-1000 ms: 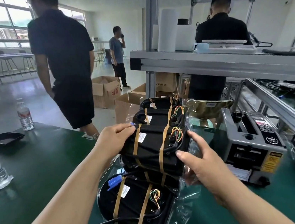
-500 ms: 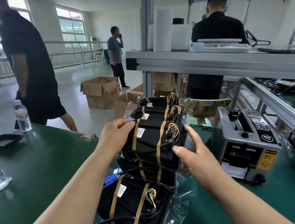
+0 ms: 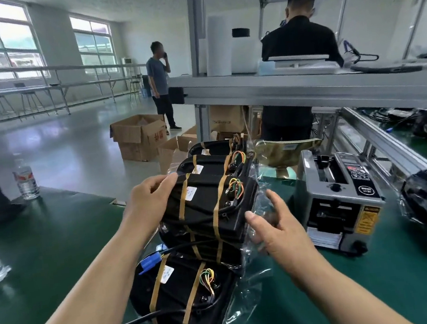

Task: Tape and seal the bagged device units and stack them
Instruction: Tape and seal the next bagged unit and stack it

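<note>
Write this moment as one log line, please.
left hand: grips top bagged unit | right hand: open beside its bag | stack: on green table

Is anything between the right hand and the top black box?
Only its clear bag: the loose end bunches between the right hand and the top unit. Nothing else shows there. The left hand grips the unit's other side.

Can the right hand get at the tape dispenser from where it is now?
Probably yes: the tape dispenser stands close beside the right hand, with only bare green table between them.
</note>
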`<state>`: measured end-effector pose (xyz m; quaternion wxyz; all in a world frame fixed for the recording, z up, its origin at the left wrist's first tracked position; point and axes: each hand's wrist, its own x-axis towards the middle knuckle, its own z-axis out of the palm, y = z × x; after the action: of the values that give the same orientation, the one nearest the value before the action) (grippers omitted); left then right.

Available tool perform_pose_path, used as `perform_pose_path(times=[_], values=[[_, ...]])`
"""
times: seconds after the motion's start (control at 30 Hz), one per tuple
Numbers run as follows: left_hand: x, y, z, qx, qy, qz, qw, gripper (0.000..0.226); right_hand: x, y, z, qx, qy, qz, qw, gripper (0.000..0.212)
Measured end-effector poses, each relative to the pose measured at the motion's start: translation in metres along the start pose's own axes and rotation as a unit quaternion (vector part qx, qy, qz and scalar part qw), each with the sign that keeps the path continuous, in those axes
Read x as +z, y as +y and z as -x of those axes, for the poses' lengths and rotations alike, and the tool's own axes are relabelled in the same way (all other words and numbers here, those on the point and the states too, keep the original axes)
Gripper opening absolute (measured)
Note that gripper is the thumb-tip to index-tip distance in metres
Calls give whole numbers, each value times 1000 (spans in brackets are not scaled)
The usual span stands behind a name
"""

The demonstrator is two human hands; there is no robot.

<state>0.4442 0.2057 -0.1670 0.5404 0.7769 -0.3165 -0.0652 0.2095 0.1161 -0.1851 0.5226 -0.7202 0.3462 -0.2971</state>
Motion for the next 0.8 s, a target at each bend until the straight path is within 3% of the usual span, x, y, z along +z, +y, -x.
perform_pose_path(times=[0.13,0.4,0.6,0.7,0.8], values=[[-4,7,5,43,35,-34,998,25,-11,3,3,7,9,-7,1000,77],[15,15,14,4,26,-83,996,40,-42,17,18,-5,33,-31,999,69],[11,20,22,-5,46,-109,993,23,-48,20,28,-10,26,-35,999,68],[6,31,28,-21,54,-140,988,37,-60,20,35,-13,38,-43,998,67],[6,57,39,2,114,-179,977,50,-83,25,48,-23,55,-59,996,61]])
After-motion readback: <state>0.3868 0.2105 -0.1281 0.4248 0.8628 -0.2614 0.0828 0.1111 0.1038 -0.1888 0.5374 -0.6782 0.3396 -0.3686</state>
